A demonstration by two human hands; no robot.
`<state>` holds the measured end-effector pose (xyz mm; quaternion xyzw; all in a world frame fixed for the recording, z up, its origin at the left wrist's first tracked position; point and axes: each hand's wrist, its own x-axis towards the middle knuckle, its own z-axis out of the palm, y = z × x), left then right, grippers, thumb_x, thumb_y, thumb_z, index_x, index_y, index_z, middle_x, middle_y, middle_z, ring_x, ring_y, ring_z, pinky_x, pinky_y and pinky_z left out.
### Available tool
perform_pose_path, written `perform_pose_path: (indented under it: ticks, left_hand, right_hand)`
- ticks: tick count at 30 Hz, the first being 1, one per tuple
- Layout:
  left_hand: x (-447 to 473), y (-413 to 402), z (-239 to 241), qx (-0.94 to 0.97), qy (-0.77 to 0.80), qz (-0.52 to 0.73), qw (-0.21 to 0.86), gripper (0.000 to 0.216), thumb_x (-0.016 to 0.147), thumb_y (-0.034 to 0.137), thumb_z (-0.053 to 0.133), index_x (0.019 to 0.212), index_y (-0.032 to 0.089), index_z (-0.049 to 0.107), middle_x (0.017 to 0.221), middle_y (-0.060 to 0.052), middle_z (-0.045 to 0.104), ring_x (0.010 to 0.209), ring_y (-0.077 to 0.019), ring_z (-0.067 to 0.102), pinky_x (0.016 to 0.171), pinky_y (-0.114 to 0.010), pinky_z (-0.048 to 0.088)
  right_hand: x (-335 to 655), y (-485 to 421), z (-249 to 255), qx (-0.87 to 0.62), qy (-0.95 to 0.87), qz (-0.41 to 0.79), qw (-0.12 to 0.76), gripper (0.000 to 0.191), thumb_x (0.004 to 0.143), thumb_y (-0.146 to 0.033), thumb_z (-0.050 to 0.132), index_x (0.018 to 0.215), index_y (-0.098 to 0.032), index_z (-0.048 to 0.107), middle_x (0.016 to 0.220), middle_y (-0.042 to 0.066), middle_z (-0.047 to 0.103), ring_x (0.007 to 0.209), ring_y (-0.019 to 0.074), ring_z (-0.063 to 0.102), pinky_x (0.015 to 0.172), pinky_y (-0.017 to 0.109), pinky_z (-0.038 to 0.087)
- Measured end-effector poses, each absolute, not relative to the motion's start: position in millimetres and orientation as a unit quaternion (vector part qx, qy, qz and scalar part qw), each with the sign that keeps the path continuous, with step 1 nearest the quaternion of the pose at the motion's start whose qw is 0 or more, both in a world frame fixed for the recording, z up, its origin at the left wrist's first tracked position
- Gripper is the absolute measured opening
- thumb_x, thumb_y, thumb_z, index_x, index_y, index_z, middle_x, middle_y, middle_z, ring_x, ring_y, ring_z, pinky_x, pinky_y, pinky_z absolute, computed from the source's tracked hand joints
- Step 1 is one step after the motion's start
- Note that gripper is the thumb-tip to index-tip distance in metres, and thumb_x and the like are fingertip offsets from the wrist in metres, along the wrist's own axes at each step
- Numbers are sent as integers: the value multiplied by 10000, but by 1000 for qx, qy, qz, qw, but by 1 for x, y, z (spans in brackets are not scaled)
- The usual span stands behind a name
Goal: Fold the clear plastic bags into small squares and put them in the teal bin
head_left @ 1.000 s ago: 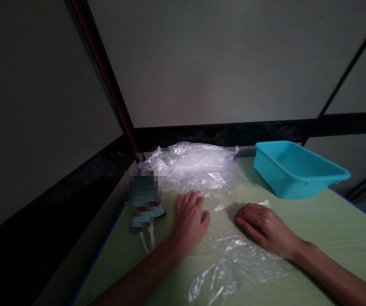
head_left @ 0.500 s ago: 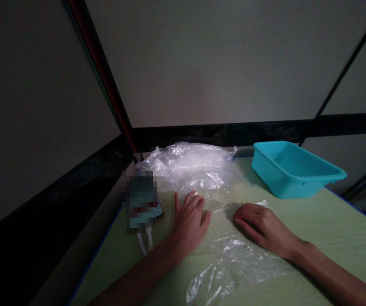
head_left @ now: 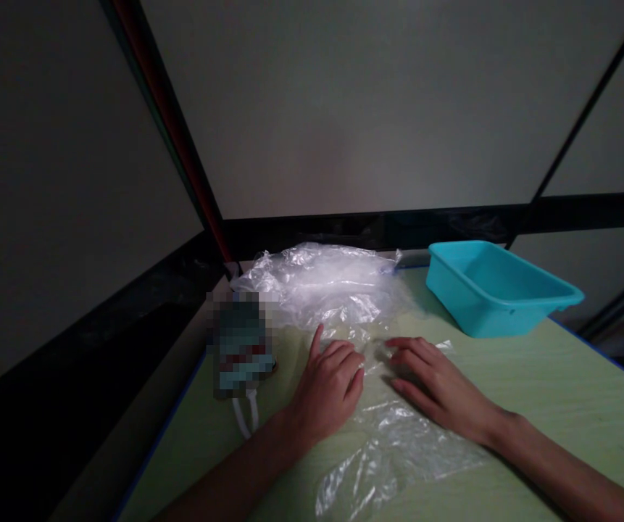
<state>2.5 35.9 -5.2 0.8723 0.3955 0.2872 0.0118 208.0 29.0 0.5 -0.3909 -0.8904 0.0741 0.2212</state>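
The right hand (head_left: 434, 384) has uncurled and come nearer the left hand (head_left: 327, 391); its fingers are apart, gripping nothing visible; the left's fingers have curled further, one stretched out, though whether they pinch anything I cannot tell; the clear film (head_left: 404, 442) lies crumpled on the tabletop (head_left: 540, 406) below and between them, so both seem engaged with one stretch.

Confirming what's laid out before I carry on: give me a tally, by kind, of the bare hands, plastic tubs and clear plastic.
Bare hands, left hand and right hand: 2
Turquoise rectangular plastic tub: 1
Crumpled clear plastic heap at the back: 1
Thin wrinkled clear plastic film by the hands: 1
Total: 5; whether heap and film join is unclear.
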Motion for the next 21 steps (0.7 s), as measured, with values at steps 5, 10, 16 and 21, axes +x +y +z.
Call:
perform_pose_path:
  ticks: [5, 10, 16, 21]
  left_hand:
    - [2, 37, -6, 879, 378, 292, 2, 142, 783, 93, 461, 784, 158, 587, 779, -6, 612, 872, -154, 552, 1071, -457, 83]
    - [2, 36, -5, 870, 402, 285, -3, 134, 776, 89, 461, 780, 164, 572, 815, -5, 605, 868, -151, 544, 1072, -455, 77]
    - [3, 35, -4, 848, 438, 297, 0, 179, 759, 74, 453, 866, 176, 553, 902, -10, 603, 917, -159, 531, 1070, -475, 84]
    - [5, 30, 2, 847, 437, 303, -15, 180, 783, 104, 451, 916, 184, 543, 980, -27, 600, 1013, -177, 506, 1069, -497, 72]
  right_hand:
    - [208, 31, -4, -397, -893, 60, 204, 288, 865, -362, 464, 1075, -166, 492, 1289, 143, 442, 1193, 265, 368, 995, 502, 284]
    - [209, 32, -4, -400, -892, 82, 194, 347, 875, -341, 454, 1176, -170, 419, 1214, 114, 510, 1177, 230, 398, 1032, 504, 223]
    - [210, 30, 1, -362, -911, 98, 170, 297, 904, -346, 400, 1150, -188, 451, 1197, 103, 531, 1192, 208, 402, 1054, 508, 167]
    - [210, 29, 4, -328, -924, 117, 160, 344, 909, -340, 394, 1217, -187, 417, 1211, 108, 534, 1199, 199, 407, 1061, 504, 157]
